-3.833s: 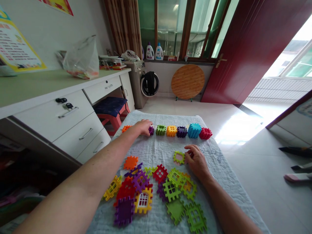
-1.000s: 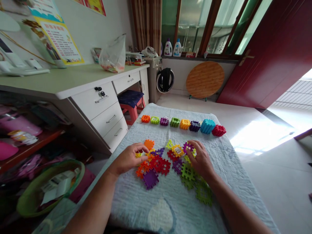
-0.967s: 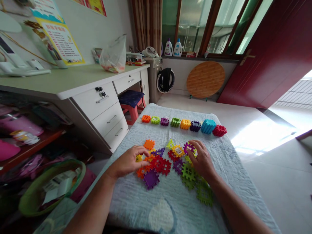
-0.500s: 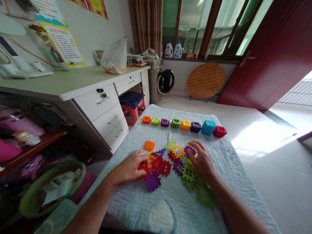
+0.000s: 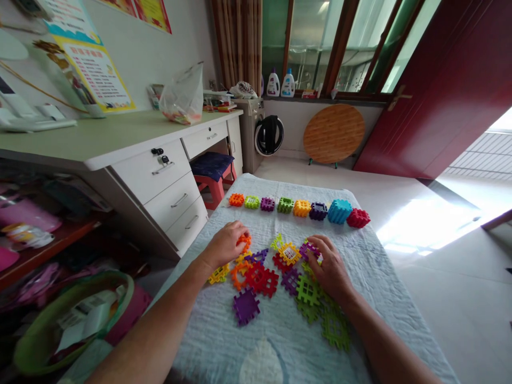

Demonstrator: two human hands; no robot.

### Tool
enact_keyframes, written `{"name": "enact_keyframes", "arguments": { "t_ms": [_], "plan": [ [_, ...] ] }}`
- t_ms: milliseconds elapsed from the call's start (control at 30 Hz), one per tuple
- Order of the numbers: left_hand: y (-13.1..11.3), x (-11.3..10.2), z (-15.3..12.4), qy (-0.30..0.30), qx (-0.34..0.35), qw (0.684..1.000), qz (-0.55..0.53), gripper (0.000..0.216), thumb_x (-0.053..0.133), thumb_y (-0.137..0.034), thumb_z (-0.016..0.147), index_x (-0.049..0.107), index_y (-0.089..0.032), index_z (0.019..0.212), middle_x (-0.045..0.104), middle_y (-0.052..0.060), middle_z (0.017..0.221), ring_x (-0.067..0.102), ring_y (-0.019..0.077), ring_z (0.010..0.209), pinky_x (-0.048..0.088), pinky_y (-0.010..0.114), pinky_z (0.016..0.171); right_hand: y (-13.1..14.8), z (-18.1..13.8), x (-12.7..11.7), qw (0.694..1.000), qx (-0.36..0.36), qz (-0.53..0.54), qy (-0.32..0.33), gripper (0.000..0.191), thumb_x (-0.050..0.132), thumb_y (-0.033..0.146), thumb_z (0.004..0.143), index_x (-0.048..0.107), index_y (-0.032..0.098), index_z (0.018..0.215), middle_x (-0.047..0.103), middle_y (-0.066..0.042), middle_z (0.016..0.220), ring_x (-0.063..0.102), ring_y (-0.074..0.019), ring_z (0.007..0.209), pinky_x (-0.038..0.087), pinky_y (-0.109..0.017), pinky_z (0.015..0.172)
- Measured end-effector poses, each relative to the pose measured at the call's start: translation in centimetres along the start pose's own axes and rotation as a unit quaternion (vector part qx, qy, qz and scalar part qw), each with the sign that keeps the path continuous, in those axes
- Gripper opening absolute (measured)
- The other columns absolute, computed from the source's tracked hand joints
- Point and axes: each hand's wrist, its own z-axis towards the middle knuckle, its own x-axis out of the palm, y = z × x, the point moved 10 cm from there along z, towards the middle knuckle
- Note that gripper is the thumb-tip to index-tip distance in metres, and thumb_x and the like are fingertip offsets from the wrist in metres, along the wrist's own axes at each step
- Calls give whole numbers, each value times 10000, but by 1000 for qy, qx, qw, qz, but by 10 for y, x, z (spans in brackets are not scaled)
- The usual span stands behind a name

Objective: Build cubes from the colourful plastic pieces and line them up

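While pinching orange piece (image 5: 245, 243) in left hand (image 5: 226, 244), with right hand (image 5: 329, 268) half-curled at purple piece (image 5: 306, 249) (could not tell if gripping), judged light edge-holding best.

The wall poster (image 5: 98, 73) bears blurred, unreadable Chinese print.

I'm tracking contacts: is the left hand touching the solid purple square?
Apart. The head view shows a yellow piece and pale cloth between the left hand and the purple square.

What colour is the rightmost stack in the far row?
Red: the rightmost stack, best seen in the head view.
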Motion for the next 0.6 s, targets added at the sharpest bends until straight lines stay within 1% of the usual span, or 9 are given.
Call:
{"name": "enact_keyframes", "arguments": {
  "t_ms": [67,100,200,267,333,367,467,600],
  "plan": [
    [-1,10,-5,41,12,999,-15,212,530,-122,706,630,-189,881,587,52,899,549,216,907,444,339,854,0,0,0,1000,0,-1,0,233,440,243,876,553,221,1079,555,-82,1100,559,-209,1006,455,-358,897],
    [-1,11,-8,52,15,998,-21,221,530,-126,701,633,-187,887,591,52,911,551,215,921,440,340,872,0,0,0,1000,0,-1,0,232,439,241,876,555,220,1076,556,-84,1098,559,-209,1005,456,-359,895],
    [3,5,-11,60,17,997,-39,272,522,-135,697,624,-194,943,595,55,1022,539,219,1017,407,352,953,0,1,1,1000,-2,0,2,235,445,238,870,560,215,1074,561,-87,1091,563,-208,999,463,-356,884],
    [7,3,-10,67,13,997,-43,404,539,-138,676,582,-203,1073,555,64,1188,486,233,1141,356,374,1025,0,1,2,1000,-1,-1,1,240,451,236,865,563,209,1076,564,-87,1088,568,-205,991,468,-351,876],
    [14,8,-9,95,6,994,-43,556,558,-138,652,505,-206,1201,477,75,1327,412,243,1242,303,387,1074,0,1,1,1000,-1,-4,-2,239,452,232,863,567,204,1071,568,-87,1087,573,-201,986,470,-346,873],
    [17,13,-9,115,1,992,-44,603,561,-138,647,472,-202,1240,451,80,1359,390,242,1267,287,385,1086,1,1,0,1000,-2,-6,-4,238,452,232,862,570,203,1067,570,-86,1086,576,-200,983,472,-343,872],
    [23,26,-9,155,-7,987,-47,626,538,-136,658,440,-184,1275,452,87,1354,393,228,1273,280,354,1093,2,1,-1,1000,-5,-7,-8,236,453,235,862,577,206,1061,578,-84,1081,587,-196,964,478,-339,865],
    [23,30,-9,158,11,986,-51,626,526,-118,644,455,-180,1263,496,72,1272,442,216,1216,315,318,1063,0,1,0,1000,0,-10,-3,236,460,237,861,574,199,1064,576,-89,1083,592,-196,943,483,-341,859]
  ]
}}
